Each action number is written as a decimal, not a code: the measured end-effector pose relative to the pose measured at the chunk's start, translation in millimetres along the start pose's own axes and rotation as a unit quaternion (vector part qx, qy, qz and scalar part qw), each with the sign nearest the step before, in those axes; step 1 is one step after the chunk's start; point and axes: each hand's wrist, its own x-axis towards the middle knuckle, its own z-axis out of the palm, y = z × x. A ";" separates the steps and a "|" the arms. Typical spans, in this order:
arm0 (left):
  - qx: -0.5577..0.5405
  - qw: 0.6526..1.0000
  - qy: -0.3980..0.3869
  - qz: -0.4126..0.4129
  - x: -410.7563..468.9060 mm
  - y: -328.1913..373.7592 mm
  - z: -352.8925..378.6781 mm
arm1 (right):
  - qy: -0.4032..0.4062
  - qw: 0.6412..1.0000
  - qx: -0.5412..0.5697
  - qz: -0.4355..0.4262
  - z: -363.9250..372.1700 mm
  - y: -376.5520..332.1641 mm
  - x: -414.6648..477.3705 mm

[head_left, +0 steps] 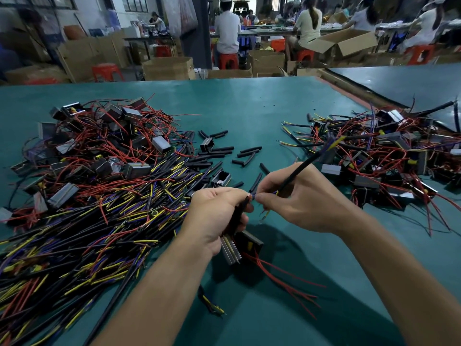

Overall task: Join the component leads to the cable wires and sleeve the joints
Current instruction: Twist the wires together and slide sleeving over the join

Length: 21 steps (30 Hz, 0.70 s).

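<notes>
Left hand [217, 216]: grip clenched round component [245, 245], w/ black sleeve [238, 213] sticking up btwn the fingers. Component hangs just under the palm, low over green worktop [249, 108]; its red leads [287, 283] trail down-right onto the worktop. Right hand [296, 198], just right of component: thumb + forefinger pinch thin wire ends at the sleeve tip, where both hands meet. Black cable [303, 169] runs from that grip up and away, yellow/purple tips at far end. Joint itself hidden by fingertips, can't tell if twisted.

Around: big heap of cables [87, 233] mixed w/ metal-cased blocks left of component, reaching nearly to left wrist. Second heap [389, 156] right of component, beyond right hand. Loose sleeve pieces [224, 151] scattered beyond component, btwn the two heaps. Short yellow/black wire scrap [212, 305] on near side of component, by left forearm. Bkgd, well beyond component: cardboard boxes [167, 68], orange stools [228, 61], seated people [225, 28] at other tables.
</notes>
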 end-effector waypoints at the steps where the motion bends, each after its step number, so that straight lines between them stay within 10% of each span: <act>1: 0.012 1.000 -0.009 -0.004 0.3 0.4 -1.0 | -0.002 1.000 0.003 -0.002 -1.1 -1.2 -0.3; 21: 0.064 0.992 -0.094 0.050 2.7 2.0 -5.5 | -0.081 0.957 0.214 0.179 -10.6 0.9 3.5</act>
